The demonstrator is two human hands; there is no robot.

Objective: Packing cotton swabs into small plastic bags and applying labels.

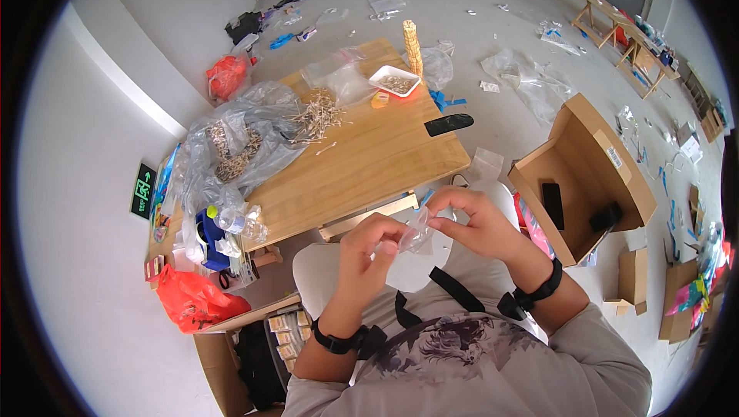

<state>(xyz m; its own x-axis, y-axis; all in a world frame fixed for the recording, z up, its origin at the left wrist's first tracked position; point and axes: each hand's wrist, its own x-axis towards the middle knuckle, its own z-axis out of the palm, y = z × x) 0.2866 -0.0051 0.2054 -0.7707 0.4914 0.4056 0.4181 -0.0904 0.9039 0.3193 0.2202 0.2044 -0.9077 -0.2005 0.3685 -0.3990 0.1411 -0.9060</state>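
Over my lap, in front of the table's near edge, a small clear plastic bag [416, 235] is held between my two hands. My left hand [368, 254] pinches one side of it with the fingertips. On the other side, my right hand [476, 223] grips its upper edge between thumb and fingers. The bag looks thin and crumpled; whether anything lies inside cannot be made out. A loose pile of cotton swabs [317, 115] rests on the wooden table [369, 157] beyond my hands. More swabs fill a large clear plastic bag [265, 109] at the table's left.
A white tray [396, 81] of swabs sits at the far table end beside a tall stack [412, 46]. A dark flat object [449, 124] overhangs the right edge. An open cardboard box [589, 178] stands right; a red bag [198, 300] and storage box [219, 363] are left.
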